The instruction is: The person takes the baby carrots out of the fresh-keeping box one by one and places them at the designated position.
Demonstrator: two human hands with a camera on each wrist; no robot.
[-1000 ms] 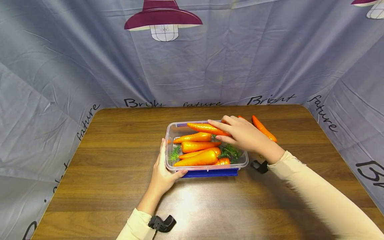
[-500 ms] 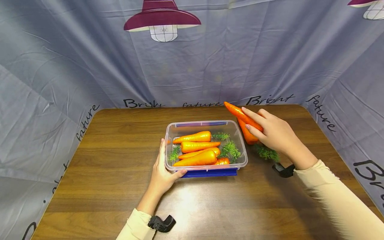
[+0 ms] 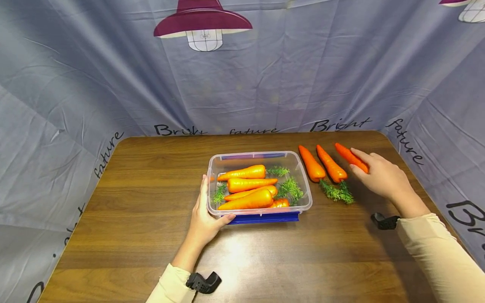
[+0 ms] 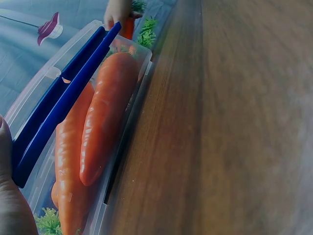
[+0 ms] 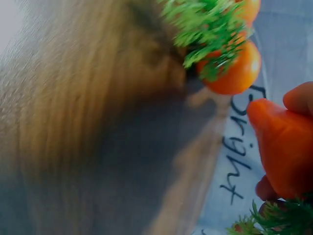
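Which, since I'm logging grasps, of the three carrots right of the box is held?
The rightmost carrot in the head view: the right hand grips it; the other two carrots lie untouched.

"Which oranges are seen among the carrots?"

"In the head view, the boxed carrots (image 3: 246,201) are tinted a yellowish orange, while the loose carrots (image 3: 312,164) are coloured redder. Both are topped with green sprigs (image 3: 291,190)."

"And how is the storage box (image 3: 246,212) coloured?"

"It is left clear, and is edged with a deep blue latch flap (image 3: 261,218)."

"Is the tabletop (image 3: 151,202) patterned?"

"It is streaked with brown wood grain."

"What is printed on the curtain (image 3: 295,75)?"

"On blue-grey, a maroon lamp (image 3: 202,23) with a white bulb is shown, and black lettering (image 3: 321,126) is scrawled below."

"And the sleeves (image 3: 435,248)?"

"They are kept plain cream, offset by black wrist cameras (image 3: 204,283)."
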